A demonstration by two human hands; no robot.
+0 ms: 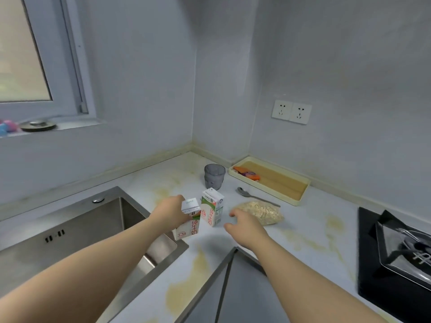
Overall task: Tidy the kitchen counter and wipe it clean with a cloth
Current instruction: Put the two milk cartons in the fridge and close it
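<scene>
Now the left hand [171, 213] has its grip clamped on a milk carton [188, 220], which is tilted, its lower corner near the edge of the steel sink [98, 231]. Just beside it a second milk carton [212, 207] stands upright on the counter [303, 231] — the two cartons close, whether touching is hard to tell. The right hand [248, 227] hovers over the counter with fingers spread apart, holding nothing, just in front of a clear bag of oats [262, 212]. Behind the bag lies a spoon [253, 196], and further back a grey glass tumbler [214, 176] sits near the corner. A cream tray [300, 194] against the wall holds an orange packet [247, 173]. Yellowish stains mark the counter — and no cloth shows in view. A black hob [368, 264] is at the far right.
</scene>
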